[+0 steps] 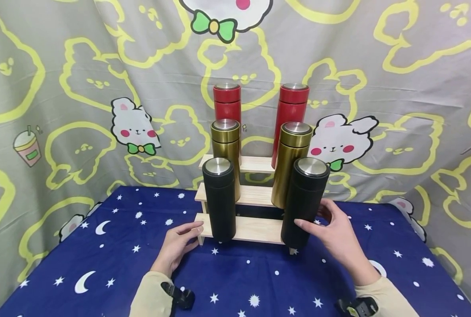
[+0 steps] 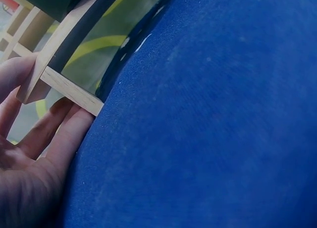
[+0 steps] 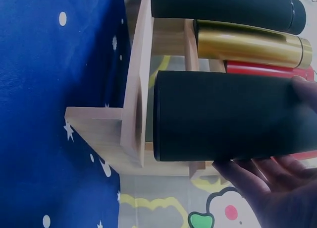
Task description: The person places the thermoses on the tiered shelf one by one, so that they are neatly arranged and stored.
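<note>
My right hand (image 1: 336, 231) grips a black thermos (image 1: 304, 202) with a silver-topped lid, thumb in front and fingers behind. In the right wrist view, that thermos's base shows a narrow gap from the front step (image 3: 136, 89) of the wooden stand, near its right end. My left hand (image 1: 181, 244) holds the left end of the same step (image 1: 259, 229); in the left wrist view, the board lies between its fingers (image 2: 69, 136), which reach the leg (image 2: 72, 91). A second black thermos (image 1: 220, 202) stands upright on the step's left part.
Two gold thermoses (image 1: 225, 147) (image 1: 292, 163) stand on the middle step (image 1: 255, 195), and two red ones (image 1: 227, 101) (image 1: 292, 108) on the top step (image 1: 259, 164). Under the stand lies a dark blue star-and-moon cloth (image 1: 235, 281). A grey patterned curtain (image 1: 172, 79) hangs behind.
</note>
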`<state>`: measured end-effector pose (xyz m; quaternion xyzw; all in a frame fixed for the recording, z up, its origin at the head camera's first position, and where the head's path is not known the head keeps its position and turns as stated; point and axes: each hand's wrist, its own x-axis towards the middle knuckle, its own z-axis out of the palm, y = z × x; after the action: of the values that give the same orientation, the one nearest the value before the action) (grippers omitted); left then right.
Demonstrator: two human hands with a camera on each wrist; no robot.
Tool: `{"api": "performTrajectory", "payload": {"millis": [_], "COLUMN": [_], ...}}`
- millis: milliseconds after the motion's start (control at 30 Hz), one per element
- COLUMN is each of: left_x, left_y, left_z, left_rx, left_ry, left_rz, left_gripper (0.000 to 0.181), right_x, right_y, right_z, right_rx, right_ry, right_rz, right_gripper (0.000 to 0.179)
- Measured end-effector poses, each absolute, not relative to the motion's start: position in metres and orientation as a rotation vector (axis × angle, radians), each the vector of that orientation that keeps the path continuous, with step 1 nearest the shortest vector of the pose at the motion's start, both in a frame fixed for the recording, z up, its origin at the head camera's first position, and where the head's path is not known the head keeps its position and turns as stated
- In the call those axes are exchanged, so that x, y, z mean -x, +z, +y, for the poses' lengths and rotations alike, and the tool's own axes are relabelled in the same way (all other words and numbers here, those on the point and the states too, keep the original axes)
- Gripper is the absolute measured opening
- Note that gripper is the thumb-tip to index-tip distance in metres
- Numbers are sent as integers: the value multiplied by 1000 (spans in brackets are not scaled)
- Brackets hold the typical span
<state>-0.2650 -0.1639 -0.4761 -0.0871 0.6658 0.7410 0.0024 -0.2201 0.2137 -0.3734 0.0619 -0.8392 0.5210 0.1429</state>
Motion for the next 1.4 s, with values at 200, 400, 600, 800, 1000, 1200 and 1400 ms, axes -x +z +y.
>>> {"api": "performTrajectory", "payload": {"millis": [200, 400, 600, 800, 1000, 1200, 1400], "left_x": [264, 265, 265, 265, 265, 266, 266], "left_y": [-476, -476, -476, -476, -477, -478, -477], "left_z": [-163, -163, -163, -163, -163, -163, -163], "left_rx": [273, 276, 280, 281, 288, 300, 305], "left_ry": [2311, 2330, 2333, 2334, 2335, 2329, 2334], "left_rz": [2112, 2095, 2093, 2091, 2087, 2093, 2090], "left_gripper": [35, 34, 33, 33, 33, 34, 33], "right_x": [223, 226, 228, 228, 229, 228, 228], "right_y": [-378, -382, -385, -386, -385, -384, -386], "right_z": [210, 206, 202, 202, 202, 201, 203], "right_rx": [-179, -201, -208, -200, -235, -285, -300], "right_ry": [1551, 1581, 1595, 1591, 1665, 1719, 1720], "right_rz": [-2415, -2395, -2389, -2398, -2384, -2378, -2388], "right_gripper": [58, 57, 55, 57, 58, 63, 66]}}
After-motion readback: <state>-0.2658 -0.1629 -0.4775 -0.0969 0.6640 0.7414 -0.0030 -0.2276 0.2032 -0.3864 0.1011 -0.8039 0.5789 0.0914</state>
